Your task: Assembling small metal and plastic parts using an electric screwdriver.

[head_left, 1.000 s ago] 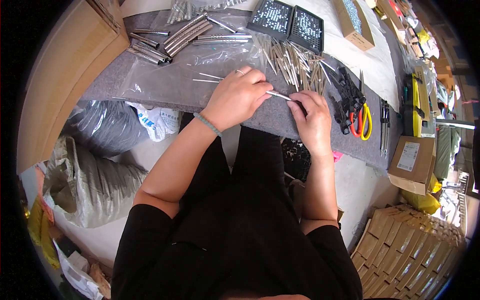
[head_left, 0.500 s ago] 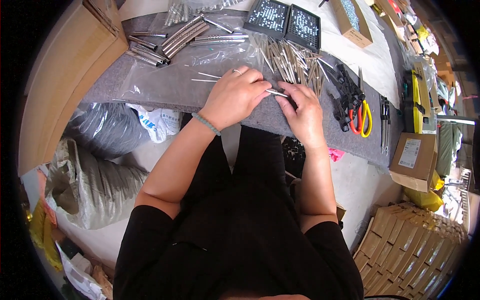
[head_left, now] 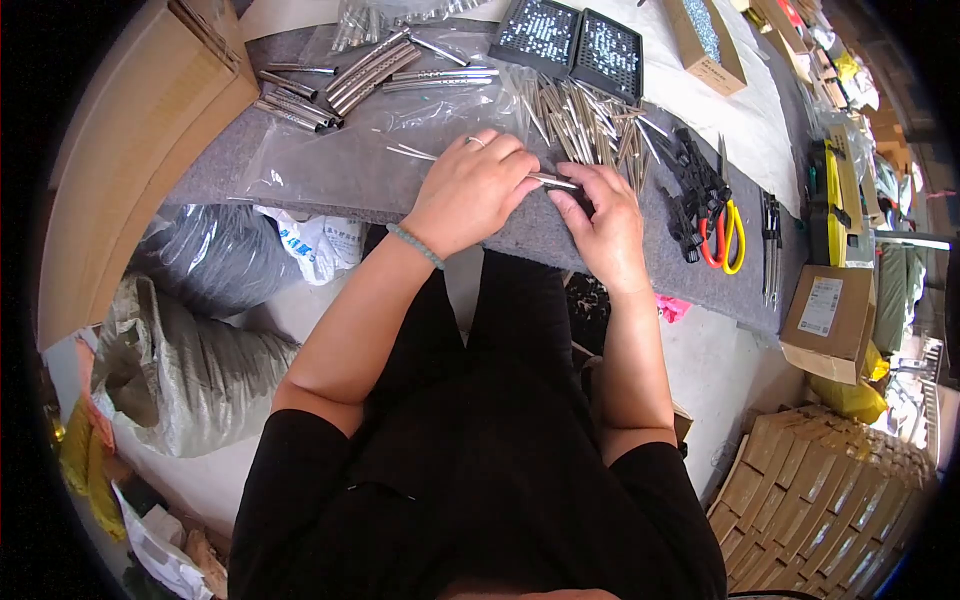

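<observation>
Over the table's near edge, my left hand (head_left: 478,188) is closed round thin metal rods (head_left: 409,151), whose pale ends stick out to its left. A slim silver rod (head_left: 552,180) spans the gap between my two hands. My right hand (head_left: 607,215) pinches the right end of that rod between thumb and fingers. Just beyond my right hand lies a loose pile of slim metal rods (head_left: 590,120). Under and left of my left hand is a clear plastic sheet (head_left: 330,165). My fingers partly hide what they hold.
Perforated metal tubes (head_left: 370,75) lie at the far left beside a large cardboard box (head_left: 140,150). Two black trays (head_left: 535,40) with small pale pieces stand at the back. Scissors with red and yellow handles (head_left: 722,235) and black clips (head_left: 685,205) lie right of my hands.
The rod ends left of my left hand have shifted slightly and fanned apart. The rod between my hands sits a little differently; both hands stay nearly in place.
</observation>
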### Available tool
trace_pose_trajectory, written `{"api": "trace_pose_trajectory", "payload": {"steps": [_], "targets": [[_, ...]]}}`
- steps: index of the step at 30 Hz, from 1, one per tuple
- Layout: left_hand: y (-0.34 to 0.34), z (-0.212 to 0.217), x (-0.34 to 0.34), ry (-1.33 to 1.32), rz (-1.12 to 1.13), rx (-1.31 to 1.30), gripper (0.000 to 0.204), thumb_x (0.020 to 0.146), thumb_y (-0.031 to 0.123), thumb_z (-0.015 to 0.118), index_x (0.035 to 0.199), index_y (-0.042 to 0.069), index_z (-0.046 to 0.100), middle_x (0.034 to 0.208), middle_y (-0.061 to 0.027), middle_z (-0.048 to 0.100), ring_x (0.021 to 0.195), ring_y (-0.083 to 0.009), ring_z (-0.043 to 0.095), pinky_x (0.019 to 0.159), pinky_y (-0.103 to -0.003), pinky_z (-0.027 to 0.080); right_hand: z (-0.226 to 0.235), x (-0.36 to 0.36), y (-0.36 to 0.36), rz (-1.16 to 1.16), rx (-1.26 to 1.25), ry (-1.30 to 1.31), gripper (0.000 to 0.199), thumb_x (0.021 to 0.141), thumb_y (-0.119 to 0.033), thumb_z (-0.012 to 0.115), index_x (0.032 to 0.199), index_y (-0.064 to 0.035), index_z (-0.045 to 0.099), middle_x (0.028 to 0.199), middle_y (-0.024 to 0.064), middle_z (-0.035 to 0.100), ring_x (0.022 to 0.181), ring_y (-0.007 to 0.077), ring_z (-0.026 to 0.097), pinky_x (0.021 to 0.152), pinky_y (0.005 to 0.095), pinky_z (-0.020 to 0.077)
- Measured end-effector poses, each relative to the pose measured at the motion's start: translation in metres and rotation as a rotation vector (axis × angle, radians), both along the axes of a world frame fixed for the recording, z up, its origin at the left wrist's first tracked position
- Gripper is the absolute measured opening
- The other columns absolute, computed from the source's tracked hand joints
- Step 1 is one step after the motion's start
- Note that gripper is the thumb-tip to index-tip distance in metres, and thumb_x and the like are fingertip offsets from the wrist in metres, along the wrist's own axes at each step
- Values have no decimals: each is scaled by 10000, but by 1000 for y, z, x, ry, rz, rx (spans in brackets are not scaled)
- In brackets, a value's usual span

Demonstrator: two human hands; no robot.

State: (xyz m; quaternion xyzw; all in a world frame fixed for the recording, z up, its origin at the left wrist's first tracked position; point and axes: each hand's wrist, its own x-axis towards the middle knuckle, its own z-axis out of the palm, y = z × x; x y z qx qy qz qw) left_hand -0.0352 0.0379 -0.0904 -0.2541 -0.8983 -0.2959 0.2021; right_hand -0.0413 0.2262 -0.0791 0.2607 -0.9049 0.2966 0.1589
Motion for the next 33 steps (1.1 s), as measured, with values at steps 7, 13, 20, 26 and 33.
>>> {"api": "trace_pose_trajectory", "payload": {"steps": [7,13,20,26,33], "targets": [[1,2,0,21,19,-12,157,790,190,641,906,87,619,900,-41,570,890,-234,546,752,-358,431,-2,0,-1,-28,25,-31,180,779,-211,682,933,-118,677,900,49,621,872,260,582,768,365,441],[0,0,0,36,19,-10,146,791,198,639,898,100,623,883,-25,561,894,-219,541,756,-349,429,-2,0,-2,-33,35,3,190,772,-231,686,933,-129,688,895,43,623,860,255,583,754,362,439],[1,1,1,43,1,-12,142,792,201,639,890,100,623,877,-22,560,883,-217,541,749,-346,431,-6,0,0,-20,-21,16,195,741,-219,712,922,-148,703,869,24,631,833,238,595,724,355,445],[0,-1,-1,12,-22,12,167,768,173,666,897,79,616,911,-56,578,875,-252,554,743,-363,433,-8,-1,0,-41,-11,3,205,729,-211,721,925,-155,704,877,19,632,844,232,596,720,349,447],[-1,1,0,6,-14,17,170,754,159,677,886,71,614,908,-62,581,874,-258,556,744,-368,437,0,4,1,-51,-130,-18,255,718,-141,726,962,-86,676,953,98,605,897,290,575,780,371,462]]}}
